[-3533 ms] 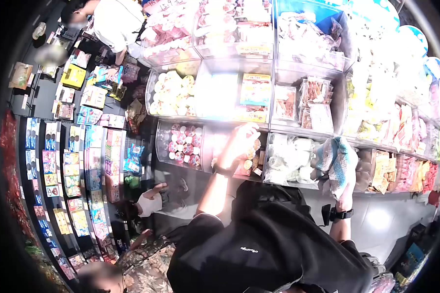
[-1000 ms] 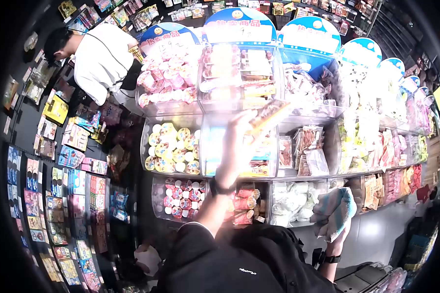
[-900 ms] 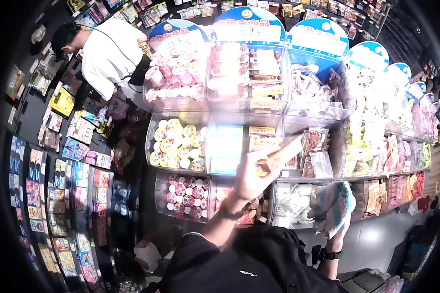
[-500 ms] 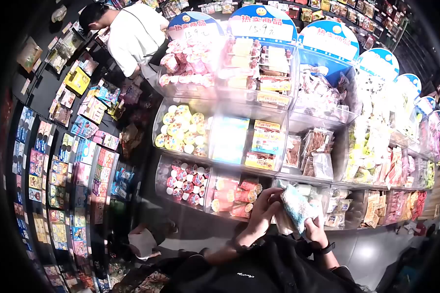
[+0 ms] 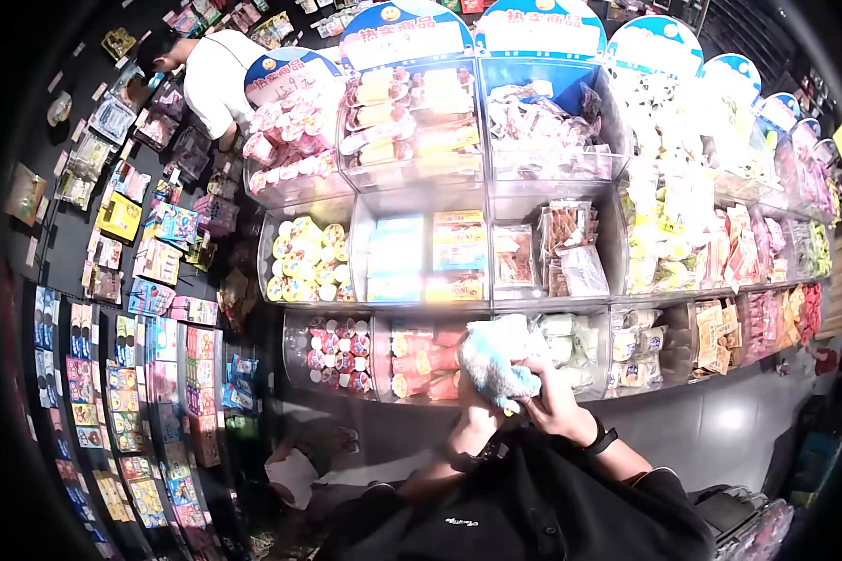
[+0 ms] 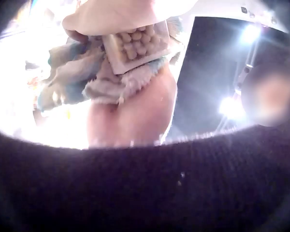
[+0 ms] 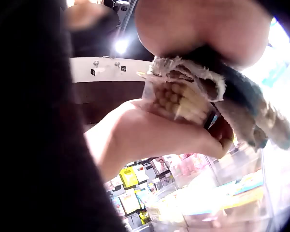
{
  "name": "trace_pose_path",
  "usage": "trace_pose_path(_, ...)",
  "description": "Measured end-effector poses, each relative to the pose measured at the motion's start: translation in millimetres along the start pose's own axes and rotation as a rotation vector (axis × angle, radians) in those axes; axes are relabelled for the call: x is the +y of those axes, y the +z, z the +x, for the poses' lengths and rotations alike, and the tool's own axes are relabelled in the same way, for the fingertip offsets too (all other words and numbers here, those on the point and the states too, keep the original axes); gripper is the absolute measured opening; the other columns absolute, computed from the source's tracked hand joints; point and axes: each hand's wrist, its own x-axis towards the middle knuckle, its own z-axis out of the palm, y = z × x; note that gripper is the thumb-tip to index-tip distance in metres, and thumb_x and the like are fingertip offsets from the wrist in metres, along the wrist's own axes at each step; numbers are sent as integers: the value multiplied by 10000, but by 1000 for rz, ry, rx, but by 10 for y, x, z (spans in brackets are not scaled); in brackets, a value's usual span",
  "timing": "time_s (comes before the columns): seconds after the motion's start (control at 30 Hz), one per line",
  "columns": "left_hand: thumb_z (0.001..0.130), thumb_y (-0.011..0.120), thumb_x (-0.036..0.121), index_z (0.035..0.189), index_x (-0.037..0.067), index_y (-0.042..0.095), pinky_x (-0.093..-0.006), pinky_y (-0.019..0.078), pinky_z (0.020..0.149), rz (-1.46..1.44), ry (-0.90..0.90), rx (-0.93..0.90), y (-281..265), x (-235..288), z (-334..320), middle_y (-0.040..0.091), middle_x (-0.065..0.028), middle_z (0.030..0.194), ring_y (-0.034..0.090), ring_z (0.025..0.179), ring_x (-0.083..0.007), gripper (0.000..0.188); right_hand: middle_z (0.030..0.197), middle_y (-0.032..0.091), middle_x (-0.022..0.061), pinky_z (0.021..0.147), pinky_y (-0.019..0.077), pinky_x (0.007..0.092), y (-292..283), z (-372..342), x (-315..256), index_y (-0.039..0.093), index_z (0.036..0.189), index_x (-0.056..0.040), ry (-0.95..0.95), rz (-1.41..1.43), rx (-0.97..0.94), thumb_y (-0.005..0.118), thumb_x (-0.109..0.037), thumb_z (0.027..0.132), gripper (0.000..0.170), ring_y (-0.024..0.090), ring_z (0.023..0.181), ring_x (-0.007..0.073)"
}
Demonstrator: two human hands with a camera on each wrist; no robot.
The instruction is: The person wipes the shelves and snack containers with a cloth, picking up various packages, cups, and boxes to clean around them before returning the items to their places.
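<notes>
In the head view, my left hand (image 5: 477,425) and right hand (image 5: 557,404) meet in front of the black shirt, close to the lowest row of bins. My right hand grips a fluffy blue-and-white towel (image 5: 498,357), bunched up. Between the hands is a clear packet (image 7: 176,99) of small round pale-brown snacks. My left hand holds this packet from below in the right wrist view, thumb along its side. Folds of the towel lie against the packet (image 6: 137,44) in the left wrist view too. The head view hides the packet behind the towel and fingers.
Tiered clear bins of packaged sweets stand ahead, such as yellow cups (image 5: 309,262) and red cups (image 5: 339,351), under round blue signs (image 5: 407,33). Shelves of boxed snacks (image 5: 126,374) run along the left. A person in white (image 5: 220,79) stands at the back left.
My left hand held an orange-brown packet out over the bins, then came down to the towel in my right hand. Both hands now work together, with the towel further left in view.
</notes>
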Motion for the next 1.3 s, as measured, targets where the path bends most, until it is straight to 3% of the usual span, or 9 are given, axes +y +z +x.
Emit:
trace_pose_path(0.23, 911, 419, 274, 1096, 22, 460, -280, 484, 709, -319, -214, -168, -89, -41, 205, 511, -55, 886, 541, 788, -161, 316, 1128, 568, 227, 847, 452, 386, -131, -82, -76, 476, 1073, -2, -62, 47, -40, 655, -3, 716, 399, 572, 1022, 360)
trace_pose_path(0.43, 967, 338, 284, 1314, 72, 362, -345, 466, 870, -50, -123, 30, 175, -78, 182, 513, -95, 1211, 510, 1099, -191, 408, 1099, 528, 194, 870, 401, 368, -183, 132, 57, 425, 1153, 22, 7, 5, 186, 607, 9, 777, 418, 527, 991, 321)
trace_pose_path(0.63, 784, 595, 43, 1341, 145, 211, -344, 482, 824, -241, -121, -208, -77, -147, 421, 450, -105, 1170, 506, 1053, -228, 685, 1048, 548, 201, 825, 439, 376, -170, -206, 45, 421, 1142, -6, -27, 98, 95, 641, -3, 750, 450, 567, 933, 337)
trace_pose_path(0.7, 738, 632, -26, 1320, 144, 210, -317, 491, 792, -193, -165, 10, 51, -55, 356, 449, -94, 1169, 514, 1027, -216, 738, 1043, 554, 210, 830, 443, 381, -119, -367, 243, 402, 1169, -17, -14, 221, 113, 635, -14, 763, 468, 576, 931, 347)
trace_pose_path(0.83, 683, 672, 7, 1251, 134, 259, -295, 459, 831, 185, 67, -114, 288, 80, 314, 444, -67, 1151, 493, 1022, -181, 714, 1171, 465, 89, 928, 375, 325, -35, -406, 300, 382, 1229, 12, 258, 640, 299, 495, -28, 879, 370, 470, 1058, 183)
trace_pose_path(0.93, 648, 608, -6, 1260, 105, 277, -314, 408, 883, 400, 169, -16, 485, 95, 255, 437, -59, 1131, 457, 1030, -168, 704, 1241, 472, 130, 957, 385, 342, 27, -398, 532, 333, 1296, 7, 396, 779, 391, 408, -133, 944, 386, 485, 1116, 203)
trace_pose_path(1.07, 763, 483, 100, 1399, 81, 201, -282, 439, 852, 409, 248, 7, 628, 182, 328, 460, -73, 1184, 478, 1031, -145, 697, 1278, 460, 143, 991, 373, 375, -103, -125, 373, 314, 1322, 8, 393, 1073, 438, 481, -253, 925, 503, 470, 1164, 235)
trace_pose_path(1.17, 861, 456, 156, 1368, 56, 246, -291, 424, 875, 318, 6, 50, 501, 186, 277, 450, -82, 1191, 472, 1046, -147, 558, 1254, 470, 122, 959, 401, 352, -113, -42, 305, 356, 1295, 2, 280, 1186, 465, 592, -323, 853, 597, 486, 1124, 215)
trace_pose_path(1.3, 954, 392, 194, 1232, 28, 369, -250, 432, 822, 513, 270, 70, 476, 26, 303, 470, -78, 1135, 514, 940, -111, 325, 1264, 461, 122, 974, 375, 355, -169, -112, 209, 332, 1312, 3, 248, 997, 429, 566, -319, 873, 593, 471, 1140, 215)
